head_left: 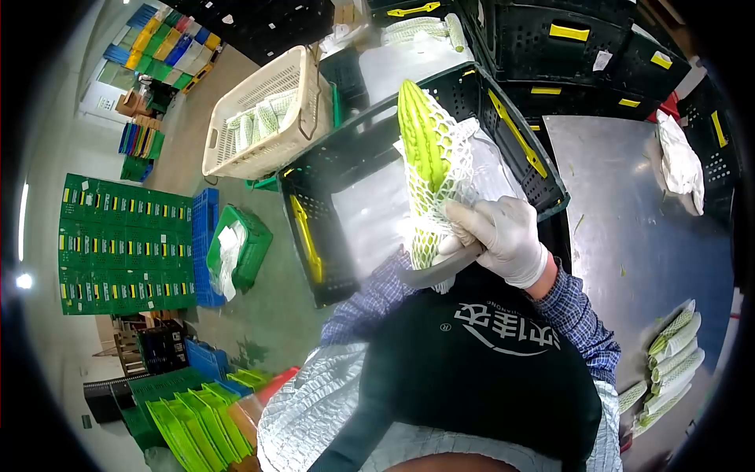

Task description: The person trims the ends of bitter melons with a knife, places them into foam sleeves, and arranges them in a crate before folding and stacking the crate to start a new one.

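Note:
A pale green bitter melon (425, 141) stands nearly upright before me, its ridged tip bare and its lower part inside a white foam net sleeve (452, 177). My right hand (507, 236), in a white glove, is closed on the netting at the melon's lower end. The plaid left sleeve (370, 299) leads in behind the melon, where my left hand grips its lower part, mostly hidden. Across the bottom of the net runs a curved grey band (440, 271). Behind the melon is a black crate (346, 130) with yellow handles, lined with white sheet.
Netted melons (672, 362) lie on the metal table (598, 204) at my right, with a white bag (680, 165) farther back. A cream basket (259, 79) holds more netted melons. Green crates (126, 252) and a green tub (244, 259) stand left; black crates (566, 63) are stacked behind.

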Available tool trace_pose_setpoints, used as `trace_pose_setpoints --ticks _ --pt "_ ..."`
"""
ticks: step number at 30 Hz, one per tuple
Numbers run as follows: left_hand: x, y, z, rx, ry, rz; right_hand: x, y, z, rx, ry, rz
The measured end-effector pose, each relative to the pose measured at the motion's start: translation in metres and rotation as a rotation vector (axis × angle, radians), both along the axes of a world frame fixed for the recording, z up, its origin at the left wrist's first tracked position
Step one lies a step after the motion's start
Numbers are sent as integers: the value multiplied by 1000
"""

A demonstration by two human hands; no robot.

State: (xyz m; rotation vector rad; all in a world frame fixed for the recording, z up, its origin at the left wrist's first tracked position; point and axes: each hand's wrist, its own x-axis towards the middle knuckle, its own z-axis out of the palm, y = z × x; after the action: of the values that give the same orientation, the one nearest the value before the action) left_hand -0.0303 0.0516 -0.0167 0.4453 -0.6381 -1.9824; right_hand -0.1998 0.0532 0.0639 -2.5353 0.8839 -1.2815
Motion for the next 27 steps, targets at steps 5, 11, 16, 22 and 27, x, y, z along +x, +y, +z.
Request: trace_pose_setpoints --ticks 5,11,16,22,27 --pt "10 -3 19 -138 -246 123 -1 8 8 -81 90 -49" --pt "46 -23 -76 -109 -255 253 12 13 -6 -121 243 -36" --pt "49 -20 -68 -306 -747 266 8 20 -19 -135 366 -81" --pt "-4 -32 -4 -717 -1120 372 -41 26 2 -6 -16 -365" --pt "-48 -29 30 -384 -904 186 -64 32 -15 288 -194 -614"
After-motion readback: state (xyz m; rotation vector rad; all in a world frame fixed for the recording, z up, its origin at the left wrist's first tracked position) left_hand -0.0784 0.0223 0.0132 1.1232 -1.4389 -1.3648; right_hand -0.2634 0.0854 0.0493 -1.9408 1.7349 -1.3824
